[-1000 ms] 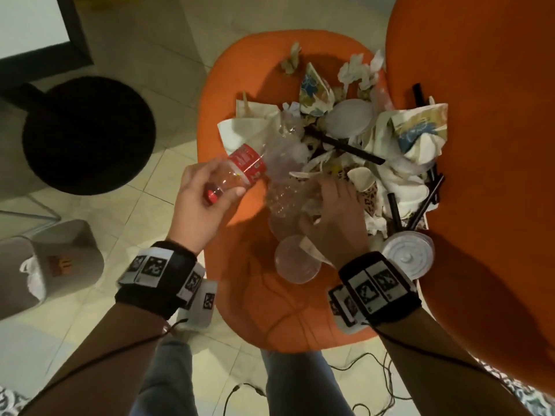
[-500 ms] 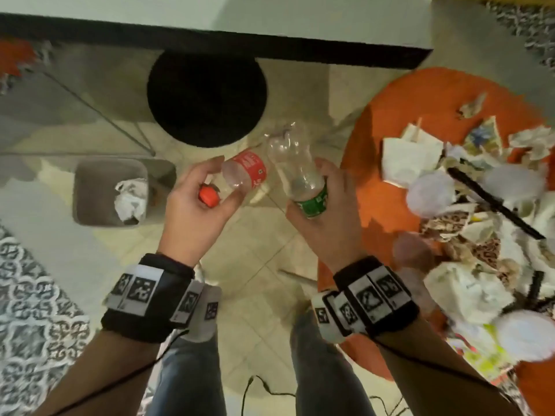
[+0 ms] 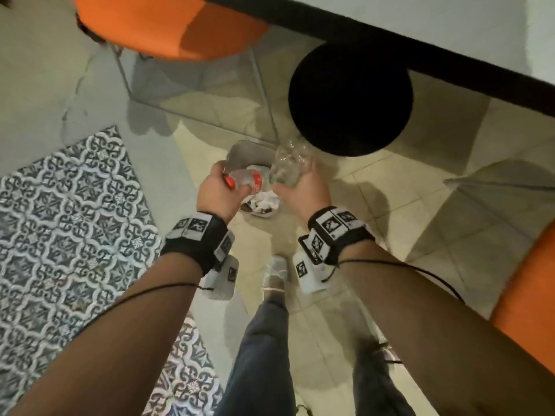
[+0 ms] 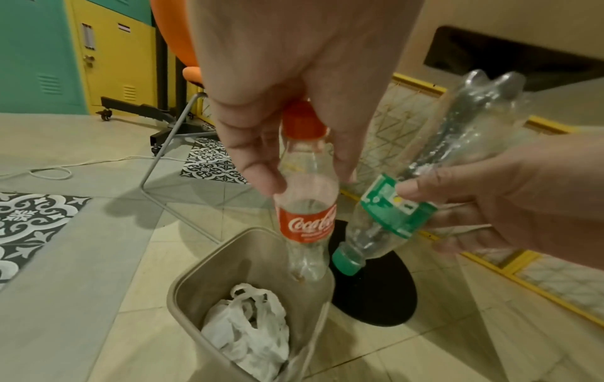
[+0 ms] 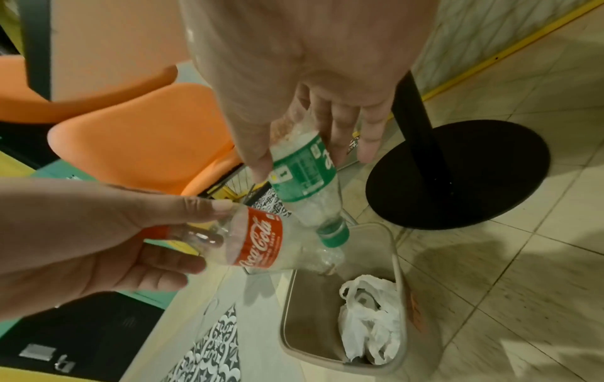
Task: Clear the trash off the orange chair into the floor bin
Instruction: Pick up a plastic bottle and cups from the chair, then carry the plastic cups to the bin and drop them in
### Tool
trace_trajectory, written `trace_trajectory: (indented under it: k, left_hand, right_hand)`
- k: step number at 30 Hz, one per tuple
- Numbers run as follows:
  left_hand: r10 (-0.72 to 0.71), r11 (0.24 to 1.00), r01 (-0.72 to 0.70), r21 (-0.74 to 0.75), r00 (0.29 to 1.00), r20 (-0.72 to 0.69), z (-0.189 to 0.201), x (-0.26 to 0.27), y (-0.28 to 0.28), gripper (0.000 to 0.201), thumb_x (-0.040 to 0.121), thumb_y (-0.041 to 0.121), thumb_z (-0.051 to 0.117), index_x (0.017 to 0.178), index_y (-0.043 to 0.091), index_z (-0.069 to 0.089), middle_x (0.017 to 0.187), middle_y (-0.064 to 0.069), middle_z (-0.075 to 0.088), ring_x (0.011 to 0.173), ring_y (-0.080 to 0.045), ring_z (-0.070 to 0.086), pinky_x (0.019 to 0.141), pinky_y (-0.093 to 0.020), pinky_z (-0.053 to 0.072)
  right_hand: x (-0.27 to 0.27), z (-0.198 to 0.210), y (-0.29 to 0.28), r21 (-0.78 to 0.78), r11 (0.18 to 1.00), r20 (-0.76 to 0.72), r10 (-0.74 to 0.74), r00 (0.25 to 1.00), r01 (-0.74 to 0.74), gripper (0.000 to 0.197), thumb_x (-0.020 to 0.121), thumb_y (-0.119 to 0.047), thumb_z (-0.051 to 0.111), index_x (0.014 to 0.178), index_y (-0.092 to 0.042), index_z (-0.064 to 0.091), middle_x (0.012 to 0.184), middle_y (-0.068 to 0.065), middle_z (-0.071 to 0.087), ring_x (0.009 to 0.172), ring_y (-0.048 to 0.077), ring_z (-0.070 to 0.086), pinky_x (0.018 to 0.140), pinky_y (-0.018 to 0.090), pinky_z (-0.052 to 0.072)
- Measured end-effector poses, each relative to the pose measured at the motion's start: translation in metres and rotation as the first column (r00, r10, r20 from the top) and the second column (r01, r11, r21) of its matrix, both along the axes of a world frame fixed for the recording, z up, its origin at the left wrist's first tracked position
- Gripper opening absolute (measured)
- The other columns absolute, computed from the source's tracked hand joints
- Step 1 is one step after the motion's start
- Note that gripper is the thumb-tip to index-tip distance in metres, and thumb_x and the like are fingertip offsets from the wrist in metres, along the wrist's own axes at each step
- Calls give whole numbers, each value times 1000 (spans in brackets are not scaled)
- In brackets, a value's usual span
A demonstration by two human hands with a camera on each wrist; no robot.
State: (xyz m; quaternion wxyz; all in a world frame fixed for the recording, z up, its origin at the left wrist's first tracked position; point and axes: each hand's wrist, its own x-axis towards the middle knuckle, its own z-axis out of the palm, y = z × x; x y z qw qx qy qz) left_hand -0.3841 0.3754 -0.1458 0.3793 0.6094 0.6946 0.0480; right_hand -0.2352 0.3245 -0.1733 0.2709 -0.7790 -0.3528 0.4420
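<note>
My left hand (image 3: 220, 190) (image 4: 304, 160) grips an empty clear bottle with a red label and red cap (image 4: 307, 206) (image 5: 258, 243) (image 3: 247, 179) near its neck. My right hand (image 3: 300, 187) (image 5: 310, 144) holds a crushed clear bottle with a green label and green cap (image 5: 304, 181) (image 4: 402, 206) (image 3: 288, 166), cap end tilted down. Both bottles hang directly above the beige floor bin (image 4: 196, 281) (image 5: 400, 274) (image 3: 240, 148), which holds a crumpled white plastic bag (image 4: 248, 333) (image 5: 369, 325). An orange chair edge (image 3: 528, 313) shows at the right.
A black round table base (image 3: 351, 97) (image 5: 457, 175) with its post stands just beyond the bin, under the table edge (image 3: 390, 64). Another orange chair (image 3: 168, 25) (image 5: 140, 139) with thin metal legs stands behind. Patterned floor tiles (image 3: 66, 211) lie to the left.
I have turned further from the chair toward the bin. Both hands moved forward and down, bringing the two bottles from beside the bin to directly over its opening.
</note>
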Motion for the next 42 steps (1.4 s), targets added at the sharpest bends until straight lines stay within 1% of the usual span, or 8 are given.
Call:
trace_trajectory:
  k: [6,13,18,21,24,33,38,42]
  left_hand:
    - [-167,974,141,-178,976,-139,-23,7,17,72,85,37,60,143,10,28,152,-16,21,129,-34,43,107,-36,36]
    - [-360,928,349,-127,930,-76,-13,79,-42,44,85,34,50,123,12,55,131,-15,48,116,-34,50,100,-38,41]
    - [-528,835,539,-114,842,114,4,178,-131,27,88,28,57,112,17,63,116,-8,65,102,-27,62,92,-32,48]
    - [-636,730,674,-115,731,249,17,246,-207,26,90,26,58,111,13,63,111,-2,65,99,-18,59,81,-20,39]
    - [-687,625,765,-155,634,356,30,303,-288,23,88,28,62,107,14,63,106,0,63,99,-18,59,84,-21,42]
    - [-946,260,966,-2,255,202,13,383,-472,82,64,47,79,134,24,42,141,-1,35,127,-20,38,103,-24,32]
    - [-986,160,986,-55,157,-50,3,395,-510,108,53,48,85,141,26,27,144,-10,28,134,-33,29,107,-47,36]
    - [-971,240,970,-48,239,-14,2,401,-508,108,51,38,88,141,17,31,138,-15,34,127,-33,33,108,-40,33]
  right_hand:
    - [1,-7,-2,-164,977,-74,128,989,-139,110,78,-28,76,151,-23,-7,154,10,29,134,28,40,106,41,39]
    - [67,4,-98,-66,980,25,-187,982,188,89,85,-21,68,151,-26,8,150,8,33,129,23,46,101,34,41]
    - [131,28,-203,61,862,36,-506,862,503,74,85,-12,65,147,-25,26,123,2,47,105,12,51,96,39,49]
    - [174,53,-286,9,821,155,-565,810,571,60,89,-22,60,143,-19,32,126,0,51,110,18,54,95,35,46]
    - [212,75,-379,141,789,333,-606,722,598,54,88,-29,45,132,2,46,123,24,55,112,39,53,98,45,42]
    - [275,75,-621,124,553,743,-602,292,824,58,71,-32,56,124,-6,55,122,26,52,109,44,50,88,48,45]
    - [283,57,-664,4,445,691,-649,319,896,85,71,-25,77,142,-6,34,134,25,45,119,42,46,98,51,43]
    - [290,44,-668,22,468,635,-689,349,883,95,69,-32,81,143,1,32,124,25,52,108,40,51,89,39,43]
